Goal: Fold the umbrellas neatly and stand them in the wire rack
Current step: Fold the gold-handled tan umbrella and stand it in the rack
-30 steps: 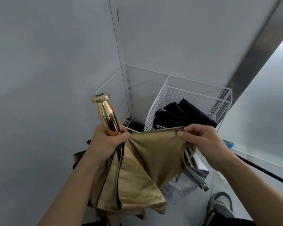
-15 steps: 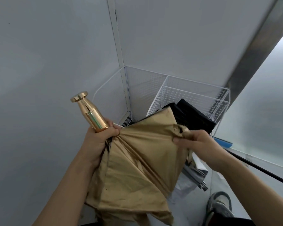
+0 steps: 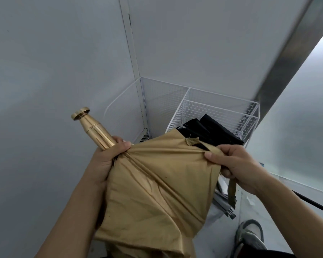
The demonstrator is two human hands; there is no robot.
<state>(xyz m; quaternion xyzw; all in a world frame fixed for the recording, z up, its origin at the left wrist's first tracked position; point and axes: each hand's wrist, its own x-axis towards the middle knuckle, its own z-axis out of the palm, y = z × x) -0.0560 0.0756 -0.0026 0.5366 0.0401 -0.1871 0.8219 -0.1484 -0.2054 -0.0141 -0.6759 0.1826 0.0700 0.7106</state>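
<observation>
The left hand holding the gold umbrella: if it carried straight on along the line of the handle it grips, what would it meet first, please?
The left hand points the gold handle up and left toward the bare grey wall. Nothing else shows in that line, so the wall would probably come first, though depth is hard to judge.

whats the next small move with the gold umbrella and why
Probably wrap the canopy flap around the shaft with the right hand. The left hand grips the gold umbrella below its handle, the fabric is loose and wide, and the closing strap dangles unfastened.
</observation>
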